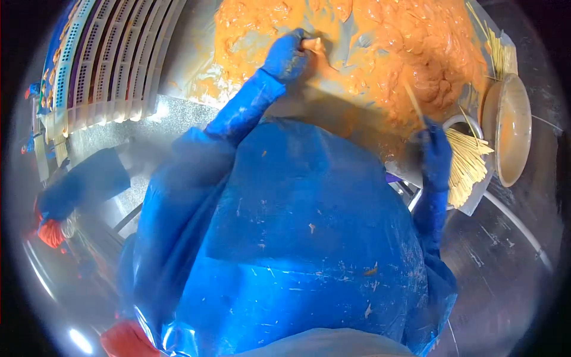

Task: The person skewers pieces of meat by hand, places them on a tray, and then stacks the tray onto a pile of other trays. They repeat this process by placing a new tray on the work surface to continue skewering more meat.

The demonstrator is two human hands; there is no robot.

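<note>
Orange-coated pieces of raw meat [425,53] are spread over a metal work surface [193,35]. My left hand [287,56], in a blue glove, is closed on one piece of meat [318,50] at the near edge of the spread. At the right, my right hand [437,146], also gloved in blue and somewhat blurred, is closed on a thin wooden stick [413,100] that points up and left. Just right of this hand, a bundle of sticks [467,166] stands in a holder.
Stacked plastic trays [113,65] stand at the upper left. A round bowl [514,131] is at the right, with more sticks [495,50] above it. Another person's blue sleeve [86,181] shows at the left. A curved metal rail [517,223] runs at the lower right.
</note>
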